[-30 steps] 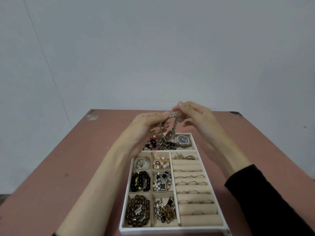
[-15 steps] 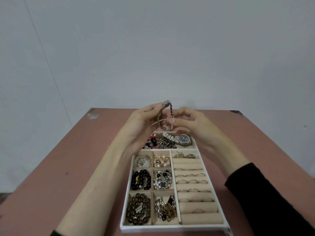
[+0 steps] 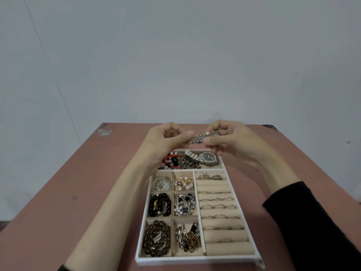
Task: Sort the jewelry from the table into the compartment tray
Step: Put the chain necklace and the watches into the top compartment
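Both hands hold a silver metal-link watch [image 3: 201,137] stretched flat in the air above the far end of the compartment tray [image 3: 197,260]. My left hand [image 3: 166,139] pinches the band's left end. My right hand [image 3: 230,139] grips the watch case end. Below them, the tray's far compartment holds another silver watch with a dark dial [image 3: 209,157], red and pink beads [image 3: 171,160] and a chain.
The tray stands on a reddish-brown table [image 3: 78,182]. Its left compartments hold bead bracelets and chains; its right side has beige ring rolls [image 3: 218,212] with several rings. A grey wall rises behind the table's far edge.
The watch band was looped upright between my fingers; now it is pulled out flat and horizontal, with my hands moved apart and the view slightly shifted.
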